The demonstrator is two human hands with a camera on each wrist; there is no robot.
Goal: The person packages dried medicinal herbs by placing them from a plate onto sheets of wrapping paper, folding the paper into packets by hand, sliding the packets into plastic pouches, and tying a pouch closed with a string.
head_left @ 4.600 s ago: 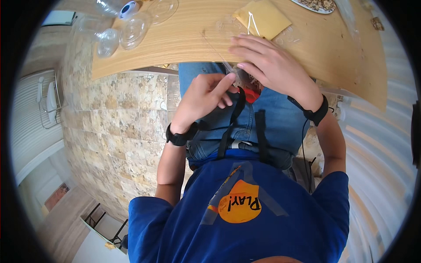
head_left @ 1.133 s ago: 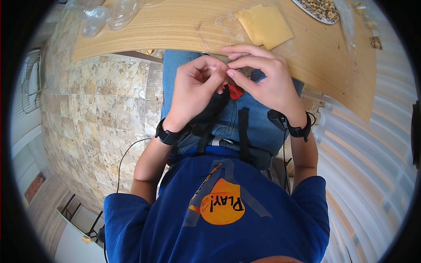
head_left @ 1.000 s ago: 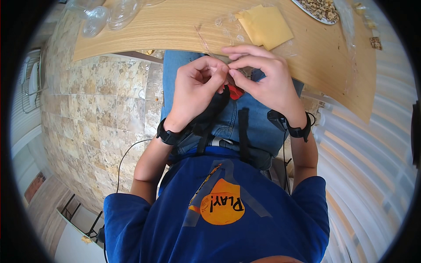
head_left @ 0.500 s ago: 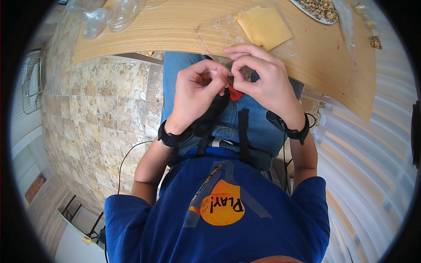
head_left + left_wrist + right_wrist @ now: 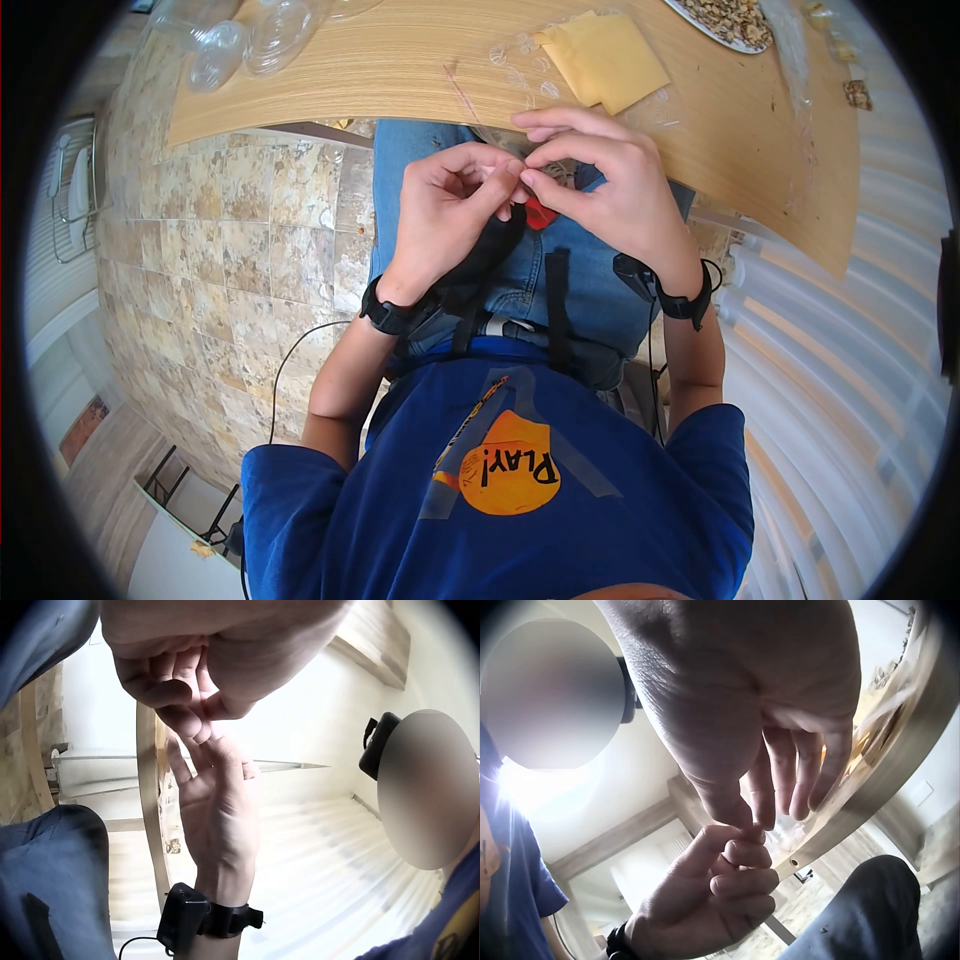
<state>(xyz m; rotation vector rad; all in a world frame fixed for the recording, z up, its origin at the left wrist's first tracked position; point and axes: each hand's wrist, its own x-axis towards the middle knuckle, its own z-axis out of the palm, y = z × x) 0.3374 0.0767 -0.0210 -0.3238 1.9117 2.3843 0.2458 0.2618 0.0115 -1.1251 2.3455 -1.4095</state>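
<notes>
In the head view, my left hand (image 5: 452, 200) and my right hand (image 5: 622, 185) meet fingertip to fingertip over the lap, just off the table edge. The left thumb and index finger pinch the gathered part of a clear plastic bag (image 5: 562, 174), and the bag's contents are mostly hidden by the hands. Its thin pinkish edge (image 5: 460, 90) sticks out toward the table. Right thumb and index finger pinch at the same spot; I cannot tell what exactly lies between them. Both wrist views show the fingertips touching. A red piece (image 5: 541, 214) shows beneath the hands.
On the wooden table (image 5: 400, 85) lie yellow paper squares (image 5: 610, 62) beside clear film with a shell print (image 5: 520, 65). Clear plastic cups and lids (image 5: 280, 38) stand at the left. A plate (image 5: 735, 38) of brown bits is at the far right.
Since the oldest frame the hands have come together, and the white string on the yellow papers is out of sight. Lately the right fingertips drew slightly away, then returned to the left ones.
</notes>
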